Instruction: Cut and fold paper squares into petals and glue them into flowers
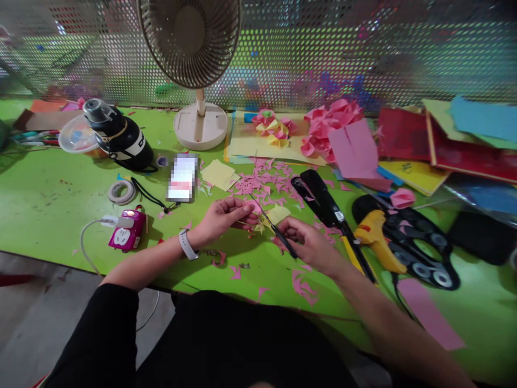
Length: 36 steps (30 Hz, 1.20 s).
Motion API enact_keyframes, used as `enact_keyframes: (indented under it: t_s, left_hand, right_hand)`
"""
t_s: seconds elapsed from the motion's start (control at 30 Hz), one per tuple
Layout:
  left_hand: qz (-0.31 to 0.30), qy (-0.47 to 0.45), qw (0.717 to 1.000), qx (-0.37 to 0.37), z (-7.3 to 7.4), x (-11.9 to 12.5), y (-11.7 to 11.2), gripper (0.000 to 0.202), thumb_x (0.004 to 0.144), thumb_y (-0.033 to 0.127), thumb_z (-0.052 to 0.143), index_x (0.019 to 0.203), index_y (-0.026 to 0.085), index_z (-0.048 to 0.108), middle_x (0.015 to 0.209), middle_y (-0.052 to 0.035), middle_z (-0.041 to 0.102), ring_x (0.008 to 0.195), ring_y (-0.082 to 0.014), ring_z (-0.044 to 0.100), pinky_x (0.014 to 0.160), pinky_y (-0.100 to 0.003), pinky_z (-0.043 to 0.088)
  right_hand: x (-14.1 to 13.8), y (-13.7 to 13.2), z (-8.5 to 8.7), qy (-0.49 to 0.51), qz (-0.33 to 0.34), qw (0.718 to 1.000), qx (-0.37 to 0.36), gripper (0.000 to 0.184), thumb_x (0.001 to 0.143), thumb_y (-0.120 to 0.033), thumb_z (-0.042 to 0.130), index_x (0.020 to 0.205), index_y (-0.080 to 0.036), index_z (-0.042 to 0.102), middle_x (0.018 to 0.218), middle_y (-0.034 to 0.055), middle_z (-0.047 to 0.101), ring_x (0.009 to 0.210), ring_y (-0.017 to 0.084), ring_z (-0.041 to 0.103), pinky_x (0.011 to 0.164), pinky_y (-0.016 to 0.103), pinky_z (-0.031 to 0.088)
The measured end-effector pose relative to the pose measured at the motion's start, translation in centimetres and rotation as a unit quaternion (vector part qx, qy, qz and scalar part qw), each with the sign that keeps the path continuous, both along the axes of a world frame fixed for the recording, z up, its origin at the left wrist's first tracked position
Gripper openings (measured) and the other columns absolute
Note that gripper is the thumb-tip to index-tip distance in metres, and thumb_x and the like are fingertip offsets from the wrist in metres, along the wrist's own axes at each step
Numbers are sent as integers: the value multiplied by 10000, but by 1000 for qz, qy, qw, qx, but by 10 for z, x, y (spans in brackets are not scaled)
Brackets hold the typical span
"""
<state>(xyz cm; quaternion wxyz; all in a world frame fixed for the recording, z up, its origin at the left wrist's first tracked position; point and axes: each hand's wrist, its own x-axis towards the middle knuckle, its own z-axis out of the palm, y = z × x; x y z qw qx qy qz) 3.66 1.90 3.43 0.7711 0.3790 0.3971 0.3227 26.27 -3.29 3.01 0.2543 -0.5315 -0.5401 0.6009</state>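
My left hand (226, 216), with a white band on its wrist, pinches a small pink paper piece (256, 205) between thumb and fingers. In my right hand (309, 242) is a pair of black-handled scissors (278, 233), the blades pointing up and left towards that paper. Whether the blades touch it I cannot tell. Just below the blades lies a yellow cut paper piece (263, 225), and yellow paper (278, 214) is beside it. Beyond my hands, many pink paper scraps (262, 180) are spread over the green table (169, 256).
A fan (200, 126), a black bottle (125, 140) and a phone (183, 178) stand or lie at the back left. A pink power adapter (128, 230) and tape roll (121, 192) are nearer. To the right are a black stapler-like tool (323, 202), yellow glue gun (377, 237) and pink folded flowers (335, 121).
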Motion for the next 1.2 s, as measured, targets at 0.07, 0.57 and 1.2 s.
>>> enact_keyframes:
  t_s: [0.07,0.57,1.2]
  left_hand:
    - [1,0,1000,2,0,0,0,395,756,421,798,955,102,675,901,-86,759,792,-139,731,750,-272,586]
    - [-29,-16,999,20,-6,-1,2,408,735,411,812,946,87,681,804,-66,746,710,-118,720,710,-250,590]
    - [-68,10,997,40,-1,-4,4,425,723,453,805,916,89,699,783,-58,734,672,-107,702,659,-229,578]
  right_hand:
    - [1,0,0,-1,-1,1000,-2,395,733,-506,784,783,-217,519,636,-37,527,582,123,493,505,242,390]
    - [2,0,7,7,6,1000,-24,474,652,-572,825,747,-211,533,618,-34,528,554,118,490,489,243,390]
    - [8,1,3,25,18,998,-47,463,663,-562,823,767,-209,542,640,-29,530,571,125,520,520,255,434]
